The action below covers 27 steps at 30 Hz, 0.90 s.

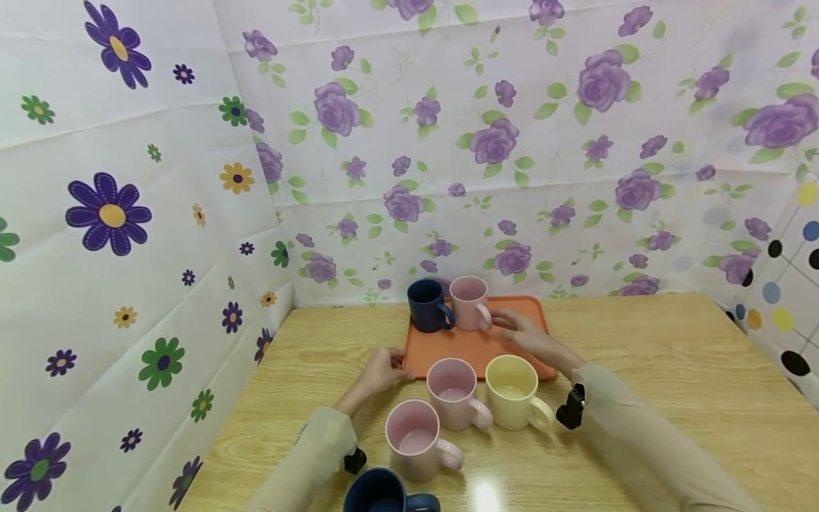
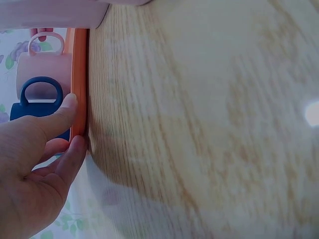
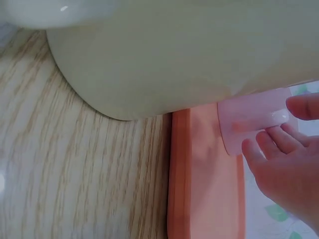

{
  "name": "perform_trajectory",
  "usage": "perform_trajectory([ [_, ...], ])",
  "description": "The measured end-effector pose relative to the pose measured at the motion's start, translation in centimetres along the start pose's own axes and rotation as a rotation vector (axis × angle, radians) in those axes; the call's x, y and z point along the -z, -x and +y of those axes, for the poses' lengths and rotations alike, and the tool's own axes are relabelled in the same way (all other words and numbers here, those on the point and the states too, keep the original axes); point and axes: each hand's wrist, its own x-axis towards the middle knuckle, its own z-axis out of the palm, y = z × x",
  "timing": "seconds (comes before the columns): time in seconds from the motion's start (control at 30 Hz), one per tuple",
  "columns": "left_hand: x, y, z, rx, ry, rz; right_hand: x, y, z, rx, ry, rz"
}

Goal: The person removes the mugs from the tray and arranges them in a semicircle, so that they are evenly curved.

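Note:
An orange tray (image 1: pixel 441 353) lies flat on the table, with a dark blue mug (image 1: pixel 427 306) and a pink mug (image 1: pixel 470 302) side by side at its back left. My left hand (image 1: pixel 382 370) pinches the tray's front left corner; in the left wrist view the thumb (image 2: pixel 67 107) lies on the rim and the fingertips press its outer side. Beside the pink mug's handle, my right hand (image 1: pixel 521 334) holds its fingers loosely extended and grips nothing. In the right wrist view those fingertips (image 3: pixel 253 149) are right at the handle.
In front of the tray, a pink mug (image 1: pixel 453 398) and a yellow mug (image 1: pixel 512 395) stand on the wooden table (image 1: pixel 627 398). Nearer are another pink mug (image 1: pixel 414 441) between the forearms and a dark blue mug (image 1: pixel 377 494). Flowered cloth (image 1: pixel 397 142) hangs behind the table.

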Motion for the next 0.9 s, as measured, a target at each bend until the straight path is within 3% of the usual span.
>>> perform_trajectory([
  [0.4,-0.11,-0.07,0.02,0.001,0.010,0.003,-0.08,-0.23,0.03,-0.047,-0.051,0.024],
  [0.63,-0.13,0.05,0.08,-0.009,0.018,0.001,-0.23,0.14,-0.55,-0.021,0.097,0.140],
  [0.9,-0.18,0.07,0.28,0.018,0.031,0.006,0.29,0.72,-0.30,-0.111,0.066,0.228],
])
